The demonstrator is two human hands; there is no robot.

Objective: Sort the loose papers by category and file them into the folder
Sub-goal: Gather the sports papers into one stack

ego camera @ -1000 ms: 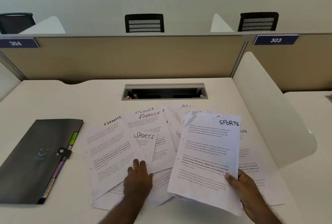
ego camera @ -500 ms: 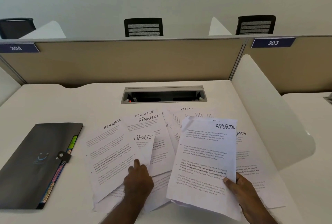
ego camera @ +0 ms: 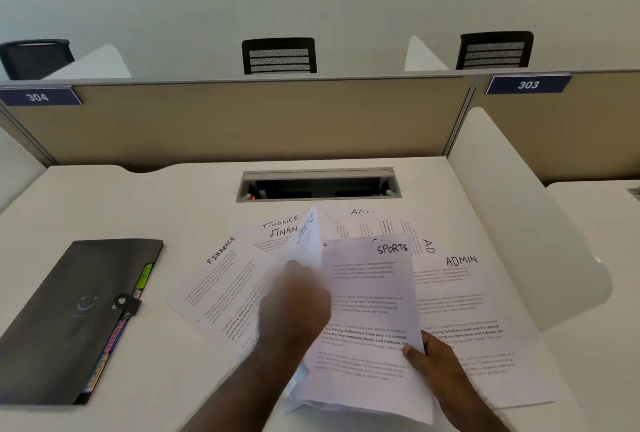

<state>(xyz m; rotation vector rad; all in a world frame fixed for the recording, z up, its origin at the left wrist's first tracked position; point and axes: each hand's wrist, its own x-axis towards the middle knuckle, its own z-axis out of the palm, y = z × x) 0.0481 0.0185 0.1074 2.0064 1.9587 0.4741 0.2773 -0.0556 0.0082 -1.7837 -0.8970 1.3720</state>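
Observation:
Loose white papers headed by hand lie fanned across the desk: FINANCE sheets [ego camera: 225, 279] at the left, ADMIN sheets [ego camera: 464, 296] at the right. My right hand [ego camera: 436, 359] grips a small stack topped by a SPORTS page [ego camera: 367, 314] by its lower right edge. My left hand [ego camera: 294, 303], blurred by motion, pinches a second SPORTS sheet [ego camera: 308, 234], which stands tilted up off the pile beside the stack. A dark expanding folder [ego camera: 69, 314] with coloured tabs lies shut at the left, apart from both hands.
A recessed cable tray [ego camera: 318, 186] is set in the white desk [ego camera: 138, 199] behind the papers. A beige partition [ego camera: 242, 120] closes the back; a white side divider [ego camera: 519, 217] stands at the right. Black chairs show beyond the partition.
My left hand has taken hold of the SPORTS sheet that lay among the finance pages and lifted it up and rightward toward the held stack. The right-hand stack has shifted slightly.

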